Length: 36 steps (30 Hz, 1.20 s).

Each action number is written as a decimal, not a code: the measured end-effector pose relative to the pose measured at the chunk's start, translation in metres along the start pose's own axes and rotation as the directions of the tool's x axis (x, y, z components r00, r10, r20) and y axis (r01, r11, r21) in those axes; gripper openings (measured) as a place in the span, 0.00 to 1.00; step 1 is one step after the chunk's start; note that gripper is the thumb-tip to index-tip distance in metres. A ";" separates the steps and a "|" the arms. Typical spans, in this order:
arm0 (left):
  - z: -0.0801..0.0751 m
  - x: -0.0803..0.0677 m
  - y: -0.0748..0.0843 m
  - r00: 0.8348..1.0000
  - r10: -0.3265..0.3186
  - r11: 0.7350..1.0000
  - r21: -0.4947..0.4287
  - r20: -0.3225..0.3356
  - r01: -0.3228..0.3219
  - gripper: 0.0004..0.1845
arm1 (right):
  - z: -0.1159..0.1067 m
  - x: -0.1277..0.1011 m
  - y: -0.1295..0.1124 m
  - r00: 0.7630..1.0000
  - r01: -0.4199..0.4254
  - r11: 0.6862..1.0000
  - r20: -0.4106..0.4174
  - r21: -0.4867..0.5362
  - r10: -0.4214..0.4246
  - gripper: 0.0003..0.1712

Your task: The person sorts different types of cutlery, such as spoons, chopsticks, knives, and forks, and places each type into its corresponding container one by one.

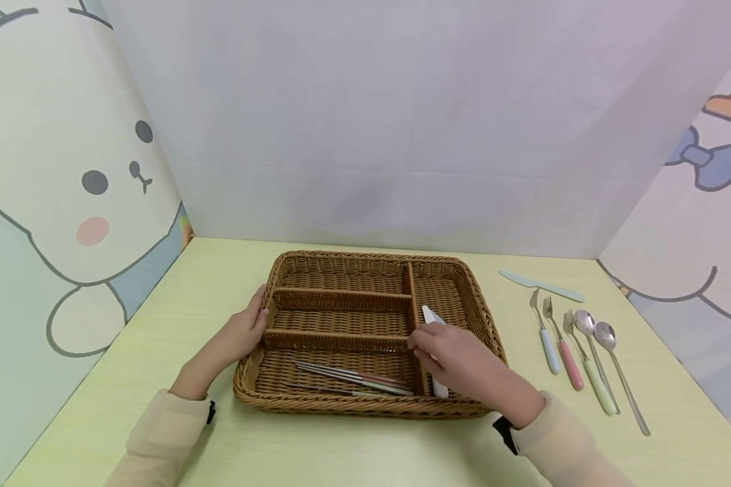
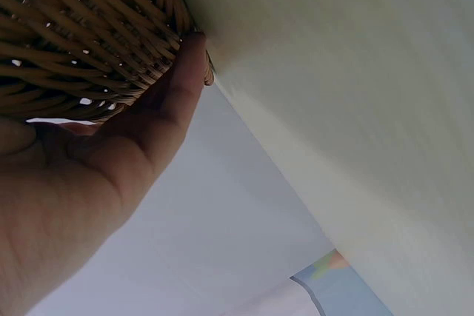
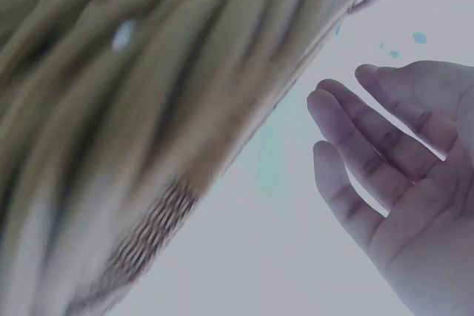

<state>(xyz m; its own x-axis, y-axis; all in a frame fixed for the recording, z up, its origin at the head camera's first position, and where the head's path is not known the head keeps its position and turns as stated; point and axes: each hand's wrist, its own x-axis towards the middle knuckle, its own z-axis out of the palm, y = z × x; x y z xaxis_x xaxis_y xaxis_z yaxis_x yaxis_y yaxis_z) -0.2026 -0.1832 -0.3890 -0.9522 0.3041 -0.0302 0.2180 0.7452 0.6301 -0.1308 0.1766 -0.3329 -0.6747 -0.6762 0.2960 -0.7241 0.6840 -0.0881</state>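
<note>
— Fingers [image 1: 423, 343] of our right hand [image 1: 463, 362] hang relaxed, gripping nothing, over the white knife [image 1: 434, 318]; where does it lie?
— In the basket's [image 1: 484, 318] right compartment, blade toward twelve o'clock; our left hand [image 1: 240, 333] rests flat at nine.

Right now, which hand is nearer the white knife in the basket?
Right. The right hand hangs over the white knife in the right compartment, fingers relaxed, covering its middle. The left hand rests on the basket's outer left wall, well away.
</note>
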 end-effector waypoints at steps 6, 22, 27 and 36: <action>0.000 0.000 0.000 1.000 -0.001 1.000 0.000 0.002 0.001 0.31 | -0.007 -0.012 0.023 0.994 -0.058 0.996 -0.096 -0.072 0.051 0.08; 0.000 0.000 0.000 1.000 0.004 1.000 -0.014 0.003 -0.004 0.31 | -0.012 -0.053 0.085 0.940 -0.304 0.948 -0.192 -0.090 0.283 0.10; 0.000 0.000 0.001 1.000 -0.001 1.000 -0.010 0.002 0.001 0.31 | -0.009 -0.068 0.104 0.911 -0.394 0.917 -0.160 -0.065 0.380 0.09; 0.000 -0.001 0.001 1.000 0.001 1.000 -0.010 0.002 -0.001 0.30 | 0.001 -0.093 0.134 0.878 -0.467 0.882 -0.153 -0.059 0.455 0.10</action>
<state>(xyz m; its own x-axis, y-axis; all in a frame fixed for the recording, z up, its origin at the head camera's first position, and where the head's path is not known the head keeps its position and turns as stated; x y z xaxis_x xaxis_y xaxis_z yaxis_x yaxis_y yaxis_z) -0.2018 -0.1824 -0.3885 -0.9514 0.3063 -0.0313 0.2168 0.7387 0.6382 -0.1655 0.3309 -0.3728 -0.8994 -0.2406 0.3650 -0.3151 0.9355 -0.1599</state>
